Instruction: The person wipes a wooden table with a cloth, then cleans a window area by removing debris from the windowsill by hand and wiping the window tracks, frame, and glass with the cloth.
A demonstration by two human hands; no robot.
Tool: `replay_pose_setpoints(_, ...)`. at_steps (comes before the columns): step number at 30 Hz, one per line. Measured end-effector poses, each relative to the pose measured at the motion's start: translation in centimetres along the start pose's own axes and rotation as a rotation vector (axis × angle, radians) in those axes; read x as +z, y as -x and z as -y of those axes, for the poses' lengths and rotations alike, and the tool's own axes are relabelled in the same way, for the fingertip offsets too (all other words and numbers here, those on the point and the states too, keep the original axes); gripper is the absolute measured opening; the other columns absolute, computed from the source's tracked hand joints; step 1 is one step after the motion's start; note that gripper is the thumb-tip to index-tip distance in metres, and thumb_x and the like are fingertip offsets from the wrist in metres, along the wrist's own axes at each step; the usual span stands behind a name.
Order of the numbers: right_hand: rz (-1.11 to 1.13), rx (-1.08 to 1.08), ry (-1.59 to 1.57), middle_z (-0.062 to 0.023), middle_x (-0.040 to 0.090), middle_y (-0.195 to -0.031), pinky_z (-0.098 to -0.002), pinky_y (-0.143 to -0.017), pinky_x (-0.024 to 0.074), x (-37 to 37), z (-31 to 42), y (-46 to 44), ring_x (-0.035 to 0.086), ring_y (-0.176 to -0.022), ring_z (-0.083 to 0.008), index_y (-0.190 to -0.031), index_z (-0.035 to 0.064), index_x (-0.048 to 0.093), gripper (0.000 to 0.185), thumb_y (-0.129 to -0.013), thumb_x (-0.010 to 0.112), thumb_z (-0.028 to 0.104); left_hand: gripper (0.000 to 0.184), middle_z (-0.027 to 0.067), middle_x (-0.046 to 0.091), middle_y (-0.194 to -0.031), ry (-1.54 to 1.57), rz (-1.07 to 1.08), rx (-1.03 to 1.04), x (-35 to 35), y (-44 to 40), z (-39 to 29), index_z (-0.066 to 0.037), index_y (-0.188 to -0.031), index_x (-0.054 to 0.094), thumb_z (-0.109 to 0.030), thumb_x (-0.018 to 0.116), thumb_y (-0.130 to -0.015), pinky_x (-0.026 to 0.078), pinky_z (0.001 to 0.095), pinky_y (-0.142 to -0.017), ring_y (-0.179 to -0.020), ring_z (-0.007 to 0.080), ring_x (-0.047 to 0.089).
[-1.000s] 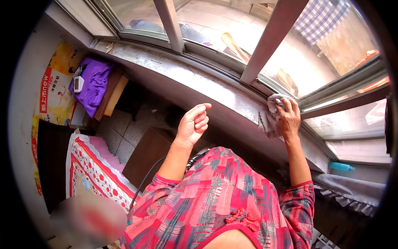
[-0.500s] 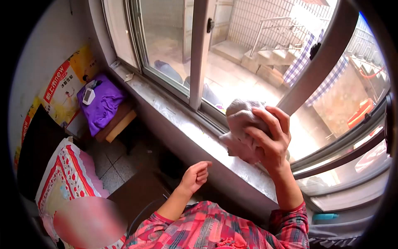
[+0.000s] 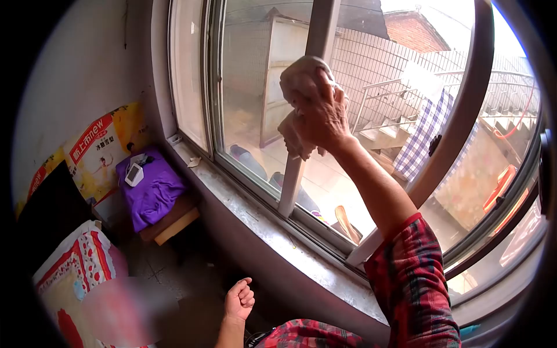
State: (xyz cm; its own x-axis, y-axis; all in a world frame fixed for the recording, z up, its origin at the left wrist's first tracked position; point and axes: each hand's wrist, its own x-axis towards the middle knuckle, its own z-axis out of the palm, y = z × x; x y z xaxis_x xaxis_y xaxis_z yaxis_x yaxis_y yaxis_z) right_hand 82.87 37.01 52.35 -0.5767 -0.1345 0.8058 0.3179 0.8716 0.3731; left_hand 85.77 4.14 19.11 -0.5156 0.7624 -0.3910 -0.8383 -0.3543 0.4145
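Observation:
My right hand (image 3: 326, 119) is wrapped round a bunched, pale grey cloth (image 3: 300, 81). It presses the cloth at the upright bar (image 3: 290, 188) of the sliding window, with part of the cloth hanging below the fingers. That arm is stretched up and forward in a red plaid sleeve (image 3: 409, 278). Low in the view, my left hand (image 3: 239, 300) is curled into a loose fist with nothing visible in it. It hangs apart from the window, on the room side of the sill (image 3: 249, 214).
A purple cloth (image 3: 154, 200) with a small white device (image 3: 134, 174) covers a stand in the corner. Yellow and red posters (image 3: 96, 142) line the wall. A flowered cover (image 3: 87, 261) lies at lower left. Outside, a checked cloth (image 3: 425, 136) hangs near stairs.
My right hand has moved up and left with the cloth, from above the sill to the upright window bar. My left hand sits lower and further left, still curled. The view has tilted up.

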Motion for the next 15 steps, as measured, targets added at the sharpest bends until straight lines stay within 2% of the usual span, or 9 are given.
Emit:
replay_pose_setpoints(1,0.081,-0.026,-0.012,-0.0036,0.035,-0.141,-0.0560,-0.097,0.0280,0.7,1.0,1.2,0.022,-0.135,-0.0283,-0.125,0.0155,0.057,0.062,-0.066,0.067,0.031,0.014,-0.0066,0.031,-0.051,0.003,0.038,0.004,-0.1,-0.2,0.0,-0.004,-0.096,0.062,-0.015,0.055,-0.089,0.021,0.0205,-0.039,-0.043,0.0047,0.030)
replay_pose_setpoints(2,0.109,-0.132,0.029,-0.0054,0.038,-0.139,-0.0546,-0.095,0.0284,2.5,1.4,2.7,0.026,-0.130,-0.0286,-0.122,0.0157,0.059,0.053,-0.071,0.061,0.029,0.013,-0.0065,0.030,-0.051,0.001,0.036,-0.009,0.2,-0.3,0.0,-0.005,-0.095,0.062,-0.015,0.055,-0.089,0.022,0.0203,-0.039,-0.043,0.0049,0.029)
replay_pose_setpoints(3,0.139,-0.221,0.297,-0.0068,0.039,-0.136,-0.0548,-0.095,0.0285,5.1,2.1,4.8,0.026,-0.130,-0.0292,-0.128,0.0120,0.053,0.059,-0.071,0.062,0.028,0.013,-0.0065,0.030,-0.051,-0.007,0.034,-0.021,0.4,-0.4,-0.1,-0.005,-0.095,0.061,-0.015,0.055,-0.089,0.022,0.0201,-0.039,-0.043,0.0050,0.029)
replay_pose_setpoints(7,0.363,-0.358,0.474,-0.0126,0.043,-0.129,-0.0495,-0.090,0.0372,6.7,6.1,10.3,0.034,-0.125,-0.0296,-0.132,0.0107,0.046,0.059,-0.076,0.058,0.024,0.014,-0.0066,0.032,-0.053,0.002,0.035,-0.013,1.0,0.0,-0.3,-0.004,-0.096,0.062,-0.014,0.056,-0.089,0.021,0.0204,-0.039,-0.043,0.0045,0.030)
replay_pose_setpoints(9,0.482,-0.479,0.254,-0.0084,0.055,-0.114,-0.0436,-0.086,0.0407,10.0,6.3,13.3,0.045,-0.111,-0.0267,-0.096,0.0134,0.064,0.024,-0.075,0.059,0.025,0.014,-0.0065,0.032,-0.053,0.017,0.024,-0.008,0.2,0.6,-0.5,-0.005,-0.095,0.062,-0.015,0.056,-0.089,0.021,0.0203,-0.039,-0.043,0.0046,0.029)
replay_pose_setpoints(11,0.560,-0.523,0.181,-0.0081,0.059,-0.103,-0.0420,-0.083,0.0421,11.4,6.5,12.3,0.049,-0.105,-0.0246,-0.084,0.0144,0.065,0.016,-0.075,0.062,0.027,0.013,-0.0065,0.032,-0.052,0.037,0.017,0.014,-0.8,0.9,-1.0,-0.005,-0.095,0.062,-0.015,0.056,-0.089,0.021,0.0203,-0.039,-0.043,0.0046,0.029)
replay_pose_setpoints(13,0.452,-0.451,0.177,-0.0065,0.064,-0.092,-0.0404,-0.075,0.0447,12.0,6.5,8.3,0.054,-0.094,-0.0228,-0.080,0.0068,0.070,0.018,-0.077,0.059,0.020,0.012,-0.0064,0.032,-0.051,0.060,-0.040,0.037,-2.5,1.7,-1.5,-0.005,-0.094,0.062,-0.015,0.056,-0.089,0.022,0.0201,-0.039,-0.042,0.0049,0.029)
replay_pose_setpoints(14,0.414,-0.362,0.226,-0.0047,0.064,-0.087,-0.0386,-0.073,0.0455,12.1,6.4,5.0,0.055,-0.092,-0.0215,-0.084,0.0082,0.070,0.018,-0.078,0.062,0.024,0.012,-0.0068,0.031,-0.049,0.043,-0.083,0.043,-3.6,1.7,-1.6,-0.008,-0.093,0.062,-0.017,0.056,-0.089,0.021,0.0207,-0.036,-0.041,0.0056,0.029)
replay_pose_setpoints(15,0.354,-0.399,0.312,-0.0045,0.064,-0.086,-0.0382,-0.072,0.0457,10.3,5.4,1.0,0.056,-0.091,-0.0210,-0.086,0.0092,0.069,0.021,-0.075,0.067,0.028,0.012,-0.0066,0.031,-0.050,0.050,-0.103,0.056,-4.1,2.0,-1.8,-0.008,-0.093,0.062,-0.017,0.056,-0.089,0.021,0.0207,-0.036,-0.041,0.0056,0.030)
